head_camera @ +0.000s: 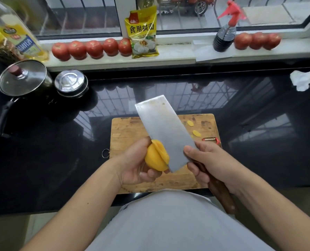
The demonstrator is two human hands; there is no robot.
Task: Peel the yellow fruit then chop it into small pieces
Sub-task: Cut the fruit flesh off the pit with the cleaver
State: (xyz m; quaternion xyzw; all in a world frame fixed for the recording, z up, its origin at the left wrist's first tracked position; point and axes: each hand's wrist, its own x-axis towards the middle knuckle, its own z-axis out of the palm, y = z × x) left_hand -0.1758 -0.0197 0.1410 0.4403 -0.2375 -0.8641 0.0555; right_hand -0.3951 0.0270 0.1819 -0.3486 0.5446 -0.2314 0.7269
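Lower centre of frame: left hand [132,165] cups the peeled yellow fruit [156,156] above the cutting board [127,129], while the right hand [210,160] has a closed grip on the cleaver [163,127] handle. Blade edge meets the fruit's right side, a slice partly parted; blade runs up-left, fingers close below. Board beyond lies open, with scraps [195,133] and peeler [211,139] at its right edge.

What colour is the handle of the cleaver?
Dark reddish-brown wood on the cleaver, gripped by the right hand; head view.
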